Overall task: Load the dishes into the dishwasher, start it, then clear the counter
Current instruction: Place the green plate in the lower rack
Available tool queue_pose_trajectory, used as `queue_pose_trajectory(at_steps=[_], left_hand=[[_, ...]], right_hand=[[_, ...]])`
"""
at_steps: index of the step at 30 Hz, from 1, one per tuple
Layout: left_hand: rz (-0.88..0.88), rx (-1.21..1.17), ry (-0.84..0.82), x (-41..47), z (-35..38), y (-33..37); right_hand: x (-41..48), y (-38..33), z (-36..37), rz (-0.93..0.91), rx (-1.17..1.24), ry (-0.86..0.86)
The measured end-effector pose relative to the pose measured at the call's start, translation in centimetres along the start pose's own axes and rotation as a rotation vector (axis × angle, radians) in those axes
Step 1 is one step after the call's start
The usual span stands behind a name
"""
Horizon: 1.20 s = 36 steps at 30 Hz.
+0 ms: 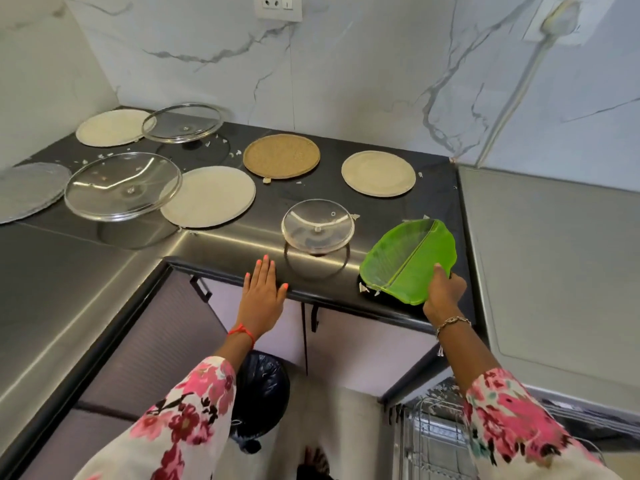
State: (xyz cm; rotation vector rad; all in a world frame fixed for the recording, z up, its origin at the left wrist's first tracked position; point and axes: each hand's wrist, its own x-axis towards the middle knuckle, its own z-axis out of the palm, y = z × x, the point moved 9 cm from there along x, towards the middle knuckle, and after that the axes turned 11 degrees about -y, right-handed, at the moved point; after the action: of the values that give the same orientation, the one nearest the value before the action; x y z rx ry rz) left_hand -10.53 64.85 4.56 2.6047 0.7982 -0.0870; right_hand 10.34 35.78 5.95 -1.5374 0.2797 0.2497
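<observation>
Though mostly behind the right sleeve [512,419], perhaps a dishwasher rack [433,439].

We see our right hand [445,292] gripping a green leaf-shaped plate [407,259] at the surface [398,209] edge, our left hand [261,291] resting flat beside a glass lid [318,226].

Bright, soft, even light here, with no hard shadows. A white glare streak runs along the steel front of the bench [242,245]. The big glass lid [123,185] catches pale reflections and drops a faint shadow beneath. Under the bench it's dim around the bin bag [263,386]. Wide-angle bend curves the edges; the plug [561,15] top right is smeared, and the sleeves [187,420] look soft.
</observation>
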Motion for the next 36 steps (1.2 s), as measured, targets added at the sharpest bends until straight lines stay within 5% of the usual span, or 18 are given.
queue_pose_trajectory(at_steps=[11, 22, 36], left_hand=[[0.042, -0.189, -0.011, -20.0, 8.2, 1.9], [0.046, -0.273, -0.293, -43.4, 22.1, 8.3], [0.155, -0.221, -0.530, -46.0, 36.2, 23.7]], right_hand=[[-12.4, 6.0, -11.5, 0.001, 0.153, -0.114], [-28.7, 19.6, -33.2, 0.262, 0.011, -0.076], [-26.6, 25.2, -56.2, 0.319, -0.316, 0.041]])
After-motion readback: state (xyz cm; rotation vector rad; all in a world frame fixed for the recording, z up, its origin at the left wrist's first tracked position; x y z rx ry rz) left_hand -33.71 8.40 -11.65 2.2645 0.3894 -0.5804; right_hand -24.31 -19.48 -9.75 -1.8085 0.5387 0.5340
